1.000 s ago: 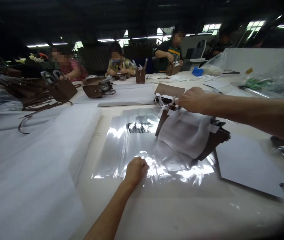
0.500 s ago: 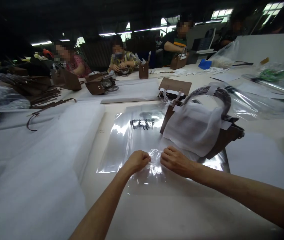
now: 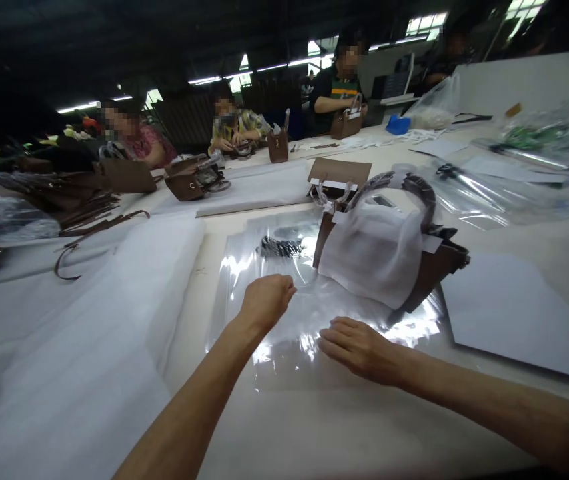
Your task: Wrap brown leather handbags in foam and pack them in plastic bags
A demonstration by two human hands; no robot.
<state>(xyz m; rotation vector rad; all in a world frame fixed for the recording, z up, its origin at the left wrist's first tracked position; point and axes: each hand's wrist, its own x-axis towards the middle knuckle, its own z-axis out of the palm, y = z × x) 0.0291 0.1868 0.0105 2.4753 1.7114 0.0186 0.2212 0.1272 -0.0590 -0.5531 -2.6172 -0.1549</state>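
A clear plastic bag (image 3: 269,267) with black print lies flat on the table in front of me. My left hand (image 3: 265,300) is closed, pinching the bag's upper layer and lifting it a little. My right hand (image 3: 359,347) lies with fingers stretched out on the bag's near edge, pressing it down. A brown handbag (image 3: 434,267) partly wrapped in white cloth (image 3: 371,250) rests on the far right part of the bag, its handle arching above.
White foam sheets (image 3: 89,333) cover the table's left side. A white sheet of paper (image 3: 509,313) lies at right. A brown box (image 3: 339,173) sits behind the handbag. Other brown bags (image 3: 187,183) and several seated people work along the far edge.
My right hand left the handbag's top and came down to the bag's near edge. My left hand rose and moved away from me, pulling the plastic up.
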